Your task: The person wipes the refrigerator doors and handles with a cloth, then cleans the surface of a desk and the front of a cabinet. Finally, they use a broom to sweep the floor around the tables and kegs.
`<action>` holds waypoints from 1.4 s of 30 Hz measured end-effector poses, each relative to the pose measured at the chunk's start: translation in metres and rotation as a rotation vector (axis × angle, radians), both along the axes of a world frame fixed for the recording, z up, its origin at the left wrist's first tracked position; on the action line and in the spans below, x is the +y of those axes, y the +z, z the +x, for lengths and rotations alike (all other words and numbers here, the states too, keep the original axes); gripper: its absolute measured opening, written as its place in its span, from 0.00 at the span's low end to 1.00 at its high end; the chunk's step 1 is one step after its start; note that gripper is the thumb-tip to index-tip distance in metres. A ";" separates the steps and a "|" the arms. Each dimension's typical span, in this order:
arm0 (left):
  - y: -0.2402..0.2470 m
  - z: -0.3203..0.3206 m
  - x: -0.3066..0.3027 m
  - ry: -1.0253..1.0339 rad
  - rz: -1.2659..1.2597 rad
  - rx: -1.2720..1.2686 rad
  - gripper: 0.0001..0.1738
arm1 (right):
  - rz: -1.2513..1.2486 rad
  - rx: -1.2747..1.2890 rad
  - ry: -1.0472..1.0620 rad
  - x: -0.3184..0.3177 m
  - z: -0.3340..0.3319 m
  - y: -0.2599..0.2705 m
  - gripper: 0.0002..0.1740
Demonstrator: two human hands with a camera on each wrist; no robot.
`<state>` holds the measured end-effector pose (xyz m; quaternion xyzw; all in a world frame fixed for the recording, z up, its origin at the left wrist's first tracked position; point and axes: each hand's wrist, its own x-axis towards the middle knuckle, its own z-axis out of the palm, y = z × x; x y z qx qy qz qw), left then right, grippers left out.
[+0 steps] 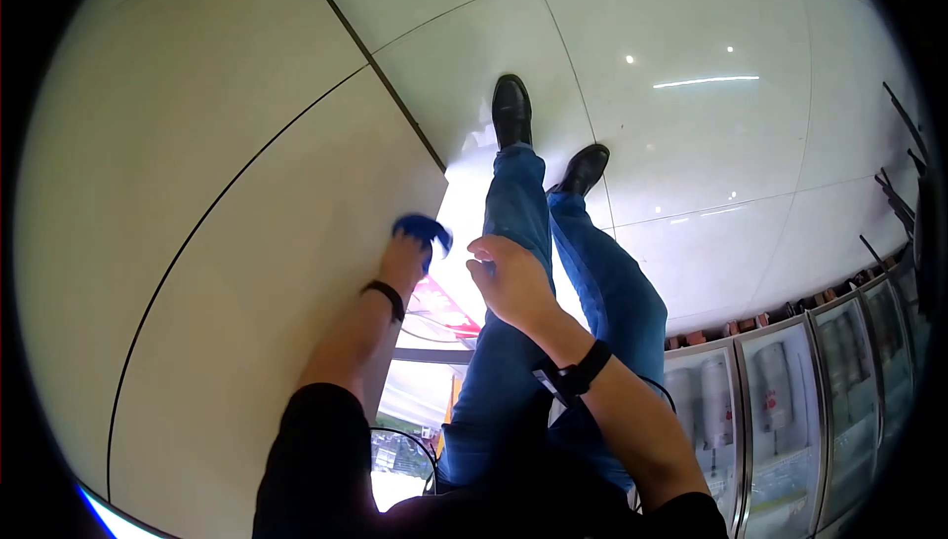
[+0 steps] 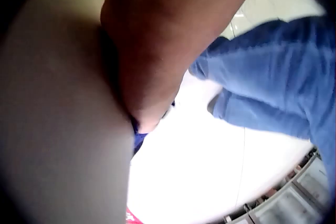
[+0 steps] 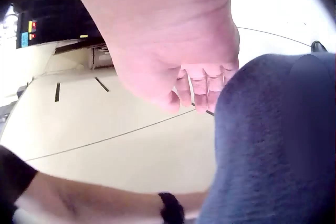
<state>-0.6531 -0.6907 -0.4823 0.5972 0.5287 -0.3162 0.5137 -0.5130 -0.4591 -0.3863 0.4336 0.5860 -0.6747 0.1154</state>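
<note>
The cloth is at the left hand, by the table edge; this hand's grip I cannot tell. The right hand is loosely curled, empty. A slack hold could drop the cloth.

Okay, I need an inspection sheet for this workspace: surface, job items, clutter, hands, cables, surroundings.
Surface: pale panelled surface, with dark seam lines.
Job items: blue cloth at the surface's edge, partly blurred.
Clutter: red item visible past that edge; too washed out to identify.
Left hand: left hand is on the blue cloth; its fingers are hidden.
Right hand: right hand holds nothing, fingers loosely bent, near a jeans leg.
Cables: thin black cable near the person's waist.
Surroundings: glossy tiled floor; row of framed cases with pale contents.
</note>
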 end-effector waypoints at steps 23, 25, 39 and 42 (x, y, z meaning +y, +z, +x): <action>-0.181 -0.113 0.071 0.005 0.217 0.543 0.24 | 0.175 0.089 0.108 0.005 -0.028 0.003 0.09; -0.187 -0.114 0.092 -0.074 0.198 0.599 0.25 | 0.156 0.093 0.111 0.008 -0.032 0.001 0.10; -0.181 -0.050 0.033 0.033 0.100 0.356 0.25 | 0.180 0.059 0.050 0.025 -0.033 0.002 0.08; -0.167 -0.107 0.107 -0.227 0.002 0.547 0.27 | 0.186 0.082 0.030 0.024 -0.034 0.000 0.08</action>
